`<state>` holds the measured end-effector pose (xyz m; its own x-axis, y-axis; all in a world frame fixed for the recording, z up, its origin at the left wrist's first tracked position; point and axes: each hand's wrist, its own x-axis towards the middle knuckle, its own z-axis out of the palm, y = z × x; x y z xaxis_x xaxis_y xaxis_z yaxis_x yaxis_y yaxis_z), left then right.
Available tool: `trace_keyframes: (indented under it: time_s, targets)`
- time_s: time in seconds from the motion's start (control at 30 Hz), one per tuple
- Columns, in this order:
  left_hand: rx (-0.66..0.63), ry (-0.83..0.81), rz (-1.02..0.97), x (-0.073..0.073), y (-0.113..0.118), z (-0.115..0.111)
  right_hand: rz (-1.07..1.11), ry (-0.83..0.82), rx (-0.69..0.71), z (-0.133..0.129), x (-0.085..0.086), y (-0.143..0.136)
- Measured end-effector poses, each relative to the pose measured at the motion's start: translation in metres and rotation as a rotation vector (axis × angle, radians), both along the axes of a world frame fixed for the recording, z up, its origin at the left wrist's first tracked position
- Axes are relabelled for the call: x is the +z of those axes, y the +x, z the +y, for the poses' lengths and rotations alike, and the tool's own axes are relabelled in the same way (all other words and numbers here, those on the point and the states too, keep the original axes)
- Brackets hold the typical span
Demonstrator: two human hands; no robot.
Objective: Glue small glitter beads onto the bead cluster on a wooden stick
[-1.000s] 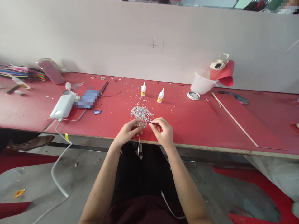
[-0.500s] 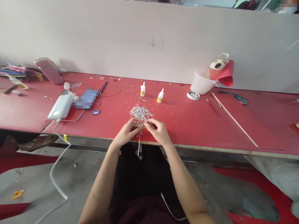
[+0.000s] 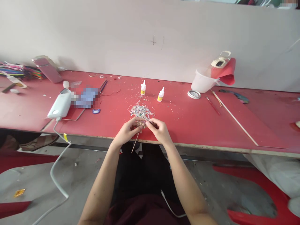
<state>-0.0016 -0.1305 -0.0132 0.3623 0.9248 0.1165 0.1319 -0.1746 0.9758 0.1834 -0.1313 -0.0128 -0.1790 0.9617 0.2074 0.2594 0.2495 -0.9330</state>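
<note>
My left hand [image 3: 127, 131] is closed on a thin wooden stick [image 3: 135, 143], whose lower end sticks out past the table's front edge. A small speckled piece [image 3: 141, 123] shows between my hands, partly hidden by the fingers. Close beside it, my right hand [image 3: 159, 129] pinches a thin dark tool, mostly covered by the fingers. Just beyond my fingertips lies a heap of small multicoloured bits [image 3: 141, 112]. Two small glue bottles, a left one [image 3: 143, 88] and a right one [image 3: 160, 95], stand upright behind the heap.
On the red table [image 3: 187, 125], a white power bank [image 3: 60, 104] with a cable and a pink bottle [image 3: 50, 70] are at left. At right are a white tub [image 3: 202, 82], a round lid [image 3: 194, 94], a red pen [image 3: 212, 105] and a red board [image 3: 250, 122].
The stick's lower end has swung to the left, so it slants more. My right hand's fingers have shifted slightly around the dark tool. The whole view has moved a little.
</note>
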Motion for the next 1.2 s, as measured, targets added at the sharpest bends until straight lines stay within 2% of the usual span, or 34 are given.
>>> trace_keyframes:
  time_s: [0.37, 1.07, 1.2]
  targets:
    - [-0.026, 0.046, 0.038, -0.0033, -0.0005, 0.0018, -0.018, 0.009, 0.000, 0.0011, -0.0014, -0.0005]
    - [-0.034, 0.029, 0.012, -0.0075, -0.0015, 0.0031, -0.026, 0.036, -0.010, -0.0007, -0.0027, -0.0008]
    - [-0.009, 0.013, -0.013, -0.0065, -0.0010, 0.0027, -0.001, 0.066, -0.073, -0.0006, -0.0049, -0.0016]
